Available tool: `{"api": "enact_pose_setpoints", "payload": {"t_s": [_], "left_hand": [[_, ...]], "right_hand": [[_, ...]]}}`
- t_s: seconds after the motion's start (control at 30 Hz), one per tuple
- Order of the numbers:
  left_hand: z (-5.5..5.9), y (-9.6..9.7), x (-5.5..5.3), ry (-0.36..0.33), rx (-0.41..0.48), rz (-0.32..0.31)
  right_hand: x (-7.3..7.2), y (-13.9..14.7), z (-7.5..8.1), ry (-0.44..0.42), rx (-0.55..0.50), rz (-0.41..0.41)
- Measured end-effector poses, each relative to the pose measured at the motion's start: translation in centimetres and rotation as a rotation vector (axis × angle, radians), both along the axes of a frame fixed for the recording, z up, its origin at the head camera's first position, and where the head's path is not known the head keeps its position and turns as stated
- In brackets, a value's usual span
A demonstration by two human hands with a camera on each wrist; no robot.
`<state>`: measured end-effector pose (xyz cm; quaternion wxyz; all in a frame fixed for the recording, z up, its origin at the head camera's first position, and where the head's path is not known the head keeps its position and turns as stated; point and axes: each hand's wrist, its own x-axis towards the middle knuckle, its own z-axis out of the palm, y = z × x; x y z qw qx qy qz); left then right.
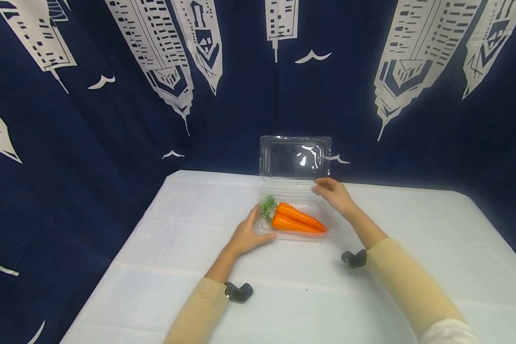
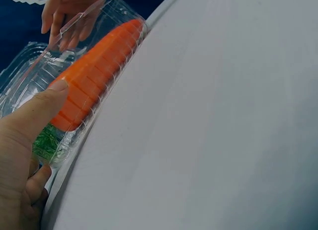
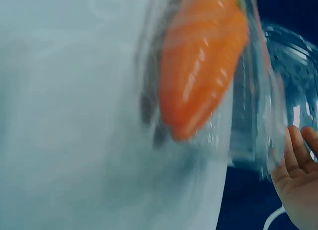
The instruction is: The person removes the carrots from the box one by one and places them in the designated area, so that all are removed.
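A clear plastic clamshell container point(image 1: 301, 237) stands on the table with its lid point(image 1: 284, 160) raised at the back. Inside lie two shiny orange carrots point(image 1: 298, 220), green tops point(image 1: 268, 206) to the left and tips to the right. My left hand point(image 1: 244, 236) holds the container's front left corner, thumb at the front wall and fingers along the left side. In the left wrist view the thumb point(image 2: 42, 103) overlaps the front wall. At the back right, my right hand point(image 1: 333, 195) is by the lid's lower edge, its fingers point(image 3: 296, 145) loosely bent and overlapping the clear plastic.
A white-covered table point(image 1: 189, 248) extends around the container. Behind it hangs a dark blue cloth point(image 1: 241, 119) with white building prints. Dark devices point(image 1: 239, 292) are worn at both wrists, over beige sleeves point(image 1: 413, 282).
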<state>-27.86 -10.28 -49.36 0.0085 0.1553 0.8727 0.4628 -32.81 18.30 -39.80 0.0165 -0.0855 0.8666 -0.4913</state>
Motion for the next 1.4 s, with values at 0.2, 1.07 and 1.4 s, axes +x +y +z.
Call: {"api": "enact_pose_setpoints", "payload": {"t_s": [0.2,1.07,1.4], "left_hand": [[-0.1,-0.1,-0.1,0.002,-0.001,0.001],[0.0,-0.1,-0.1,-0.009,0.001,-0.002],[0.0,-0.2,-0.1,-0.006,0.012,-0.007]], "right_hand": [[0.5,-1.8,-1.2,0.059,0.046,0.063],[0.8,-4.5,-3.5,0.062,0.304,0.254],[0.5,-4.6,-3.9,0.043,0.311,0.255]]}}
